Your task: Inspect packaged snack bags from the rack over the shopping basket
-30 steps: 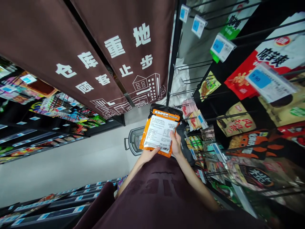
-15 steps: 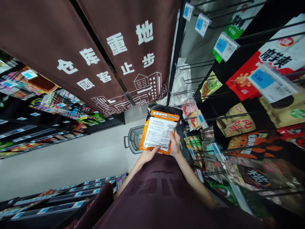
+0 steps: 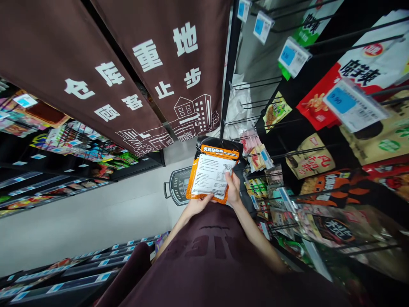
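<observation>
An orange and black snack bag [image 3: 209,172] is held in front of my body, its printed white label facing up at me. My left hand [image 3: 198,205] grips the bag's lower edge, with the thumb on the label and the other fingers hidden beneath. On the bag's right edge my right hand [image 3: 233,187] is closed, thumb resting across the front. Below and to the left of the bag, a dark grey plastic basket [image 3: 178,187] stands on the floor, partly covered by the bag.
Hooks with hanging snack bags [image 3: 313,157] and price tags [image 3: 354,104] line the right side. A brown curtain [image 3: 128,38] with white lettering hangs ahead. Stocked shelves [image 3: 73,170] stand at the left, and more shelf edges [image 3: 83,273] run along the lower left. Grey floor [image 3: 128,204] lies between.
My view has shifted slightly, so the curtain and the right-hand rack sit a little farther left. Both hands keep hold of the snack bag, which stays nearly in place.
</observation>
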{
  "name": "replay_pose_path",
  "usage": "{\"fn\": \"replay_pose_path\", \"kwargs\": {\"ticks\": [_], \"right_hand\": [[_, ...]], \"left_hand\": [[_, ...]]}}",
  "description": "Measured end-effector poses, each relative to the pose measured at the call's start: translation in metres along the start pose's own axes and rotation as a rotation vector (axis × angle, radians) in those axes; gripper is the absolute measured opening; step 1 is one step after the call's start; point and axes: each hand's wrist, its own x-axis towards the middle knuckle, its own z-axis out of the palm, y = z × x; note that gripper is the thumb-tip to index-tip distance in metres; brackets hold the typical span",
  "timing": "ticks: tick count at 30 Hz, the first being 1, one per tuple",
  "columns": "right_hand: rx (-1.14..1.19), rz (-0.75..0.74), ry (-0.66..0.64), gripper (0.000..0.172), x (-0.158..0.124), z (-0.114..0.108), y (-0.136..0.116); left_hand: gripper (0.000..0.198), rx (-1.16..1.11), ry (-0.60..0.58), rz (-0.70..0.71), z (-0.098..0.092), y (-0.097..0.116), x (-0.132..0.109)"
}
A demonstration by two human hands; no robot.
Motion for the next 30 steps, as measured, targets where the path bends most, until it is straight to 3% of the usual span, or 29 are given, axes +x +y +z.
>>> {"fn": "replay_pose_path", "kwargs": {"ticks": [8,30], "right_hand": [[-0.001,0.026,0.025,0.038,0.0052,0.0024,-0.0069],[0.005,0.075,0.034,0.038,0.0101,0.0012,-0.0035]], "left_hand": [[0.051,0.046,-0.046,0.001,-0.0006,0.0005,0.0063],[0.045,0.082,-0.034,-0.026,-0.0016,0.0009,0.0098]]}}
